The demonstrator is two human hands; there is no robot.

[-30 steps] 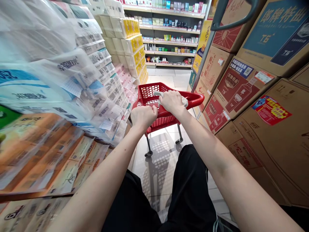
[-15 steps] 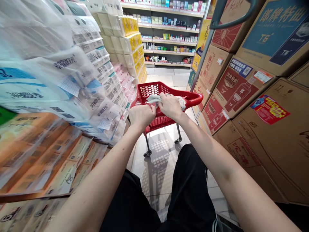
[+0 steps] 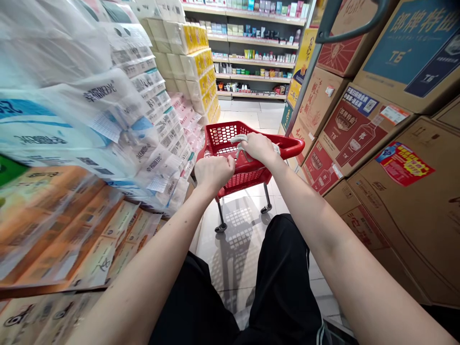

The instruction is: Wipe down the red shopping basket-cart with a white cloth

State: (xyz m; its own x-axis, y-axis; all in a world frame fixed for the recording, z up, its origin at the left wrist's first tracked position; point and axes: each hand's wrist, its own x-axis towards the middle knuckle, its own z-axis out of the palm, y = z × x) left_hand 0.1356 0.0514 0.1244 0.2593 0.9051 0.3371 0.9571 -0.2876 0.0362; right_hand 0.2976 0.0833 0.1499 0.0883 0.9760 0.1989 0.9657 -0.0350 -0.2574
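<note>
A red plastic shopping cart with a perforated basket stands on the floor in front of me. My left hand is closed around the left part of its rear rim. Over on the right part of the rim, my right hand presses a whitish cloth onto the red plastic. Edges of the cloth poke out on both sides of that hand, while the rest is covered by the fingers. Two legs with black casters show below the basket.
Stacked tissue packs line the left side. Cardboard cartons are piled on the right, near a grey curved handle. Ahead, shelves hold small bottles and boxes. Pale floor tiles run between the stacks.
My right hand has slid slightly to the right along the rim with the cloth, which is now more bunched. The left hand keeps its grip on the cart.
</note>
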